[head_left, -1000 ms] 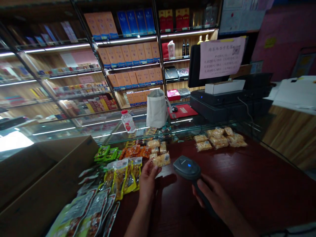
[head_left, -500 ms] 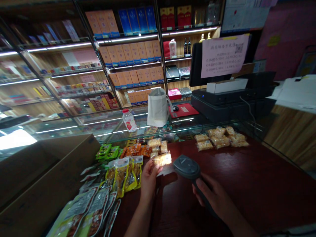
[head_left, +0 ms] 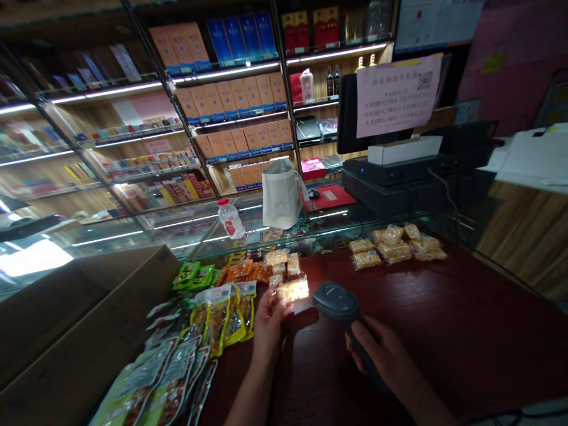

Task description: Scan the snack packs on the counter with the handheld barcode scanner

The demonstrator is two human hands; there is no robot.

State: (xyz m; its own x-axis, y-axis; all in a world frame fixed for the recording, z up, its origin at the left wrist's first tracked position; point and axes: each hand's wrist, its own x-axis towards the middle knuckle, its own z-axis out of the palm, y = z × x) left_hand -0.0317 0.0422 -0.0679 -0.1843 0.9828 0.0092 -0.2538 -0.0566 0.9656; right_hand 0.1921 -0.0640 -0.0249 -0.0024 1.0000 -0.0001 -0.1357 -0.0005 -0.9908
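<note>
Left hand (head_left: 267, 325): grasping a snack packet (head_left: 291, 290), lifted close by.
Right hand (head_left: 377, 355): clenched around a barcode scanner (head_left: 336, 302) (head angled at the packet).

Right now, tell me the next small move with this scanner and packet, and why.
Probably keep the packet in your left hand steady: it sits just beside the scanner in your right hand, and its face is brightly lit.

On the wooden counter (head_left: 444, 331), snack packets (head_left: 217, 319) lie at left and more packets (head_left: 394, 248) lie at right; a glass display case (head_left: 190, 236) stands behind them, and a cardboard box (head_left: 80, 319) is left of the counter.
</note>
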